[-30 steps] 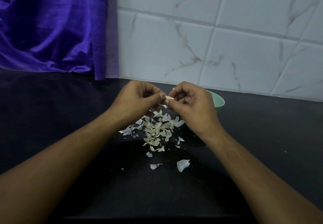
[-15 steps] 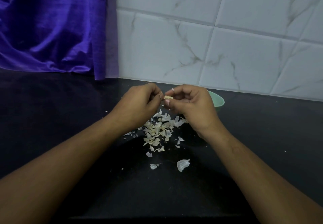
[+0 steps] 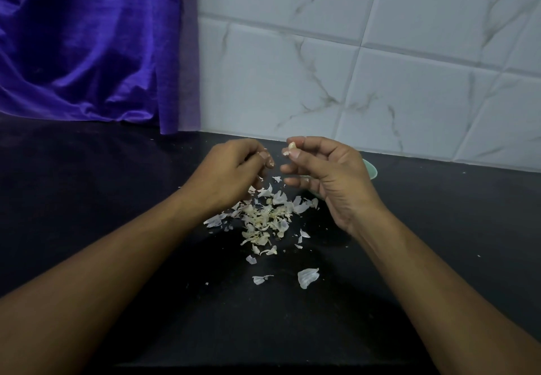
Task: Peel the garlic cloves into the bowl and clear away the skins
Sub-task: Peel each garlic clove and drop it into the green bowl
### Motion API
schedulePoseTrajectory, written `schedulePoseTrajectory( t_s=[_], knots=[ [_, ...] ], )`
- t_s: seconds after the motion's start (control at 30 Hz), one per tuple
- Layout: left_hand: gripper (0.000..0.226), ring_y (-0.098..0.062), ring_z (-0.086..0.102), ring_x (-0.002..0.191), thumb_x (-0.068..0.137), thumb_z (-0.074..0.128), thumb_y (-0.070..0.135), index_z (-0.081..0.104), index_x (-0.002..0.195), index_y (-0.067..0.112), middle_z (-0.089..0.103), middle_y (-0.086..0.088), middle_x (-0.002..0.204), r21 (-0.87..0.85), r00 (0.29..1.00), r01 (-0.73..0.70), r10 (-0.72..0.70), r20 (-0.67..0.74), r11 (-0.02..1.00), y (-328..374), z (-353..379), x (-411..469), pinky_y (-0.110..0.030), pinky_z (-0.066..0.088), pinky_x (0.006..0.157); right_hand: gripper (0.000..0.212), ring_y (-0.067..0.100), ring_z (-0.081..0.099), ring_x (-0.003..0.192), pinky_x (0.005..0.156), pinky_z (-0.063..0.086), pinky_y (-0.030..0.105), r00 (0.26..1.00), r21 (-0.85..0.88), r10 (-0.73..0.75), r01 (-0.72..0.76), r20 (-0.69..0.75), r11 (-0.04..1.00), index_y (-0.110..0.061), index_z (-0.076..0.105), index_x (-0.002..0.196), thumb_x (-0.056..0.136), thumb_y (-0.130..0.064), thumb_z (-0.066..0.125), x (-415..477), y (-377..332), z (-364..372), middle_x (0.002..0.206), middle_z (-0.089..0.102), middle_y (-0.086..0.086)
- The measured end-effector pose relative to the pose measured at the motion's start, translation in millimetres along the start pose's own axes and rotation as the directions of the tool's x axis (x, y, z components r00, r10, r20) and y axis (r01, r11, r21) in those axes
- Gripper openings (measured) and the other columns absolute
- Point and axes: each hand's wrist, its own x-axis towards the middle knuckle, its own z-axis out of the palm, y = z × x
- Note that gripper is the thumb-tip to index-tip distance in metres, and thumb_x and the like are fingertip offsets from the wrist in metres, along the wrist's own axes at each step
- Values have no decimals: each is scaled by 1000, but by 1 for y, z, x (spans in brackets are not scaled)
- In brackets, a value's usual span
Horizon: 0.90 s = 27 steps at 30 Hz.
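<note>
Head view: right hand (image 3: 330,178) grip pinches a clove (image 3: 292,147); left hand (image 3: 231,172) grip narrow, contents unclear. Skins (image 3: 265,218) heaped mid-frame on bench (image 3: 87,199), uncleared; bowl (image 3: 370,168) mostly hidden.

Light: dim and cool, strongest on the wall tiles (image 3: 409,61) behind.
Shadows: soft dark pool on the black counter (image 3: 73,187) under both forearms (image 3: 117,287), deepest at its near edge.
Sheen: faint on the purple curtain (image 3: 87,38).
Focus: crisp on the skins (image 3: 266,219).
Edges: tile lines bow.

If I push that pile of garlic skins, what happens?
The garlic skins look thin and papery, so probably very light and floppy. Some lie scattered on the dark counter, so a push would likely spread them.
</note>
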Motion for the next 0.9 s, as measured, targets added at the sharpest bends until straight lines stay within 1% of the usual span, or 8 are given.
schedulePoseTrajectory(
  t_s=[0.17, 0.27, 0.37, 0.5, 0.57, 0.67, 0.77, 0.9],
  knots=[
    [26, -25, 77, 82, 102, 65, 34, 73, 97, 9, 78, -6, 92, -201, 998, 57, -54, 20, 978, 4, 0, -1, -50, 64, 72, 20, 22, 75, 79, 66, 62, 29, 999, -92, -32, 31, -10, 995, 0, 72, 111, 91, 0, 73, 0, 2, 0, 102, 78, 17],
    [27, -23, 78, 81, 95, 73, 38, 75, 96, 10, 79, -4, 89, -205, 999, 34, -30, 20, 978, 6, -1, -1, -43, 64, 69, 17, 23, 74, 80, 64, 60, 27, 998, -141, -70, 70, 0, 987, -1, 74, 106, 89, 1, 75, -1, 3, 0, 101, 77, 20],
    [23, -20, 78, 79, 93, 76, 35, 76, 96, 12, 79, -3, 86, -176, 999, 32, -32, 7, 984, 6, 0, -1, -33, 61, 64, 16, 22, 72, 79, 65, 59, 29, 996, -191, -83, 85, 21, 978, -5, 75, 102, 86, -1, 78, -2, 3, 1, 94, 77, 14],
    [14, -27, 78, 82, 96, 74, 23, 76, 98, 10, 79, -7, 89, -253, 998, 58, -52, 30, 966, 4, -2, 1, -43, 64, 72, 14, 23, 71, 78, 64, 59, 28, 996, -205, -86, 90, 29, 975, -3, 75, 103, 89, 0, 76, -1, 4, 1, 98, 75, 23],
    [14, -30, 77, 84, 97, 73, 22, 76, 97, 8, 79, -8, 90, -266, 998, 66, -58, 36, 962, 3, -3, 1, -46, 65, 74, 14, 23, 71, 79, 64, 60, 28, 995, -207, -93, 98, 35, 973, -3, 75, 103, 89, 0, 75, -1, 4, 2, 100, 75, 22],
    [15, -29, 77, 83, 97, 72, 19, 73, 93, 5, 78, -11, 88, -279, 998, 67, -60, 35, 958, 4, -2, 1, -42, 64, 70, 13, 23, 71, 83, 67, 60, 29, 995, -176, -78, 87, 57, 980, -5, 76, 101, 90, 0, 74, -2, 4, 2, 97, 77, 15],
    [14, -22, 76, 78, 95, 71, 16, 71, 85, 7, 77, -9, 82, -250, 998, 60, -57, 21, 966, 3, -3, 1, -36, 61, 66, 13, 22, 71, 90, 75, 61, 33, 996, -102, -45, 53, 75, 993, -7, 77, 100, 89, -1, 74, -1, 4, 3, 96, 77, 8],
    [14, -18, 75, 75, 94, 69, 13, 73, 82, 7, 76, -7, 78, -153, 997, 73, -72, 13, 985, 1, -2, 0, -42, 65, 69, 22, 20, 69, 97, 93, 58, 42, 994, 76, 19, -27, 104, 997, -6, 74, 105, 83, -9, 77, 1, -2, 3, 100, 74, 7]
  ],
)
